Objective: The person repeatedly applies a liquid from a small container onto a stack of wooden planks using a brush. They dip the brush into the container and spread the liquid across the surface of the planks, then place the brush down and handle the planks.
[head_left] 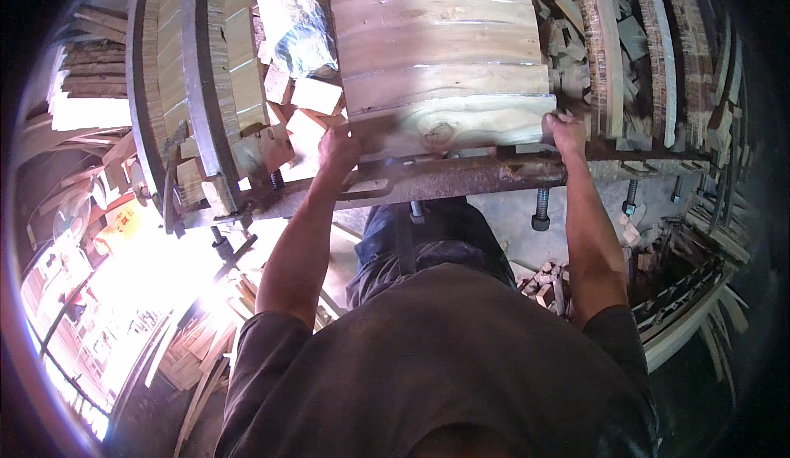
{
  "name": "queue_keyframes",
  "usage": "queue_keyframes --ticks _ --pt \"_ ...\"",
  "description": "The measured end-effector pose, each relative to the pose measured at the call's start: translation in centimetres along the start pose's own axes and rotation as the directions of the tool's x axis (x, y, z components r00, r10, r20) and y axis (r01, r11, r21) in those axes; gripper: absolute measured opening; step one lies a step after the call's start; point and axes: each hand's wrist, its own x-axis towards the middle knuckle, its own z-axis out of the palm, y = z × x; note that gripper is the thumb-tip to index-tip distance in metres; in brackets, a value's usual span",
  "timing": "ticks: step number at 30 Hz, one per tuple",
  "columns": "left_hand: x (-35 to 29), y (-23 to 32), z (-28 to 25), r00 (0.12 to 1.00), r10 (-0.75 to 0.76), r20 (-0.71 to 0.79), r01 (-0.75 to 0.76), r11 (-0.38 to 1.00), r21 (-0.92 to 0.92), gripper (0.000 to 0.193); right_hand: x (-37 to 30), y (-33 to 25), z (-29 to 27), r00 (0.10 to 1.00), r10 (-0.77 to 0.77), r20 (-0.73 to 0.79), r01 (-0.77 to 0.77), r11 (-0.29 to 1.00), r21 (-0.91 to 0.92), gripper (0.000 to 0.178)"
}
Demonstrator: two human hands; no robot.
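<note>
A row of pale wooden boards (pixel 436 42) lies edge to edge in front of me, with whitish lines along several seams. The nearest one, a wooden board (pixel 485 120) with a dark knot, runs across just behind a rusty metal bar (pixel 453 176). My left hand (pixel 338 148) is closed on the left end of this board. At its right end my right hand (pixel 567 132) grips with curled fingers, the thumb side at the corner. Both forearms reach over the metal bar.
Wood blocks (pixel 317 96) and a crumpled plastic bag (pixel 292 22) lie left of the boards. Clamp bolts (pixel 541 209) hang below the metal bar. More edge-stacked boards (pixel 605 46) stand right, above offcuts. Wood scraps (pixel 547 285) cover part of the floor.
</note>
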Motion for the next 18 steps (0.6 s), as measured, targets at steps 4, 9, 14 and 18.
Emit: queue_keyframes --ticks 4,9,14,18 --pt "0.8 -1.8 0.2 0.975 -0.146 0.170 0.170 0.977 -0.132 0.033 -0.3 -1.3 -0.8 0.999 -0.038 0.019 0.039 0.998 -0.052 0.050" --pt "1.0 -3.3 -1.0 0.936 -0.203 0.286 0.296 0.896 -0.332 0.034 -0.4 -0.3 -2.5 0.993 0.031 0.115 -0.052 0.982 0.181 0.042" --pt "-0.4 -6.0 -0.6 0.983 -0.136 0.120 0.180 0.828 -0.531 0.035 -1.5 0.1 -3.6 0.972 0.185 0.145 -0.231 0.863 0.450 0.034" --pt "-1.2 -7.6 0.9 0.986 -0.137 0.090 0.164 0.780 -0.603 0.030 -2.4 -2.9 -3.4 0.974 0.074 0.212 -0.141 0.936 0.323 0.034"
